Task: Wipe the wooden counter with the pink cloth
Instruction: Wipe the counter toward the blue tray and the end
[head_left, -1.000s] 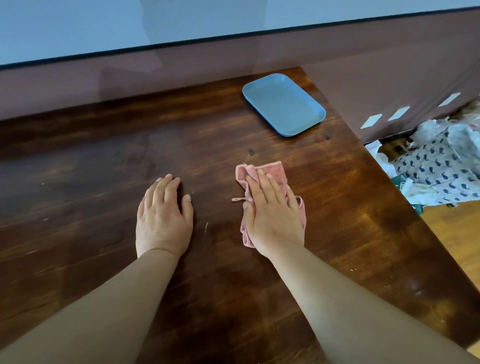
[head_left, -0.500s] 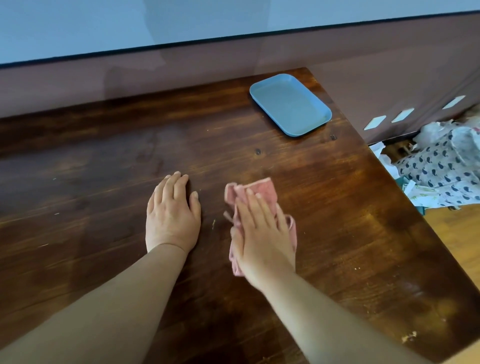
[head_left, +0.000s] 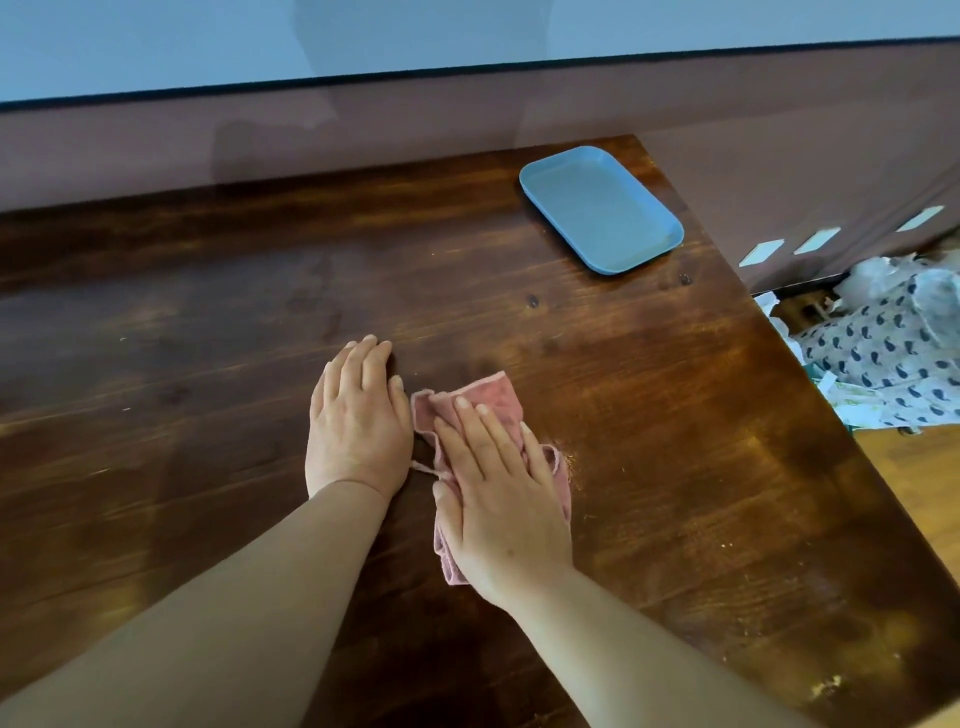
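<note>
On the counter (head_left: 208, 415), near the middle, I have both hands down. My right hand (head_left: 498, 499) lies flat on the cloth (head_left: 496, 397), fingers straight and close together, pressing it to the wood; nothing is gripped. The cloth is bunched under the palm, its pink edges showing past the fingertips, along the little-finger side and below the heel of the hand, with a thin loop trailing off toward the left. My left hand (head_left: 356, 421) lies palm down on bare wood just beside the cloth, fingers straight and together, its thumb side touching or nearly touching the cloth's edge; I cannot tell which. A blue tray (head_left: 600, 208) sits well apart at the far right corner. Pale crumbs (head_left: 826, 688) dot the wood near the right edge. Past that edge lies patterned fabric (head_left: 883, 353).
</note>
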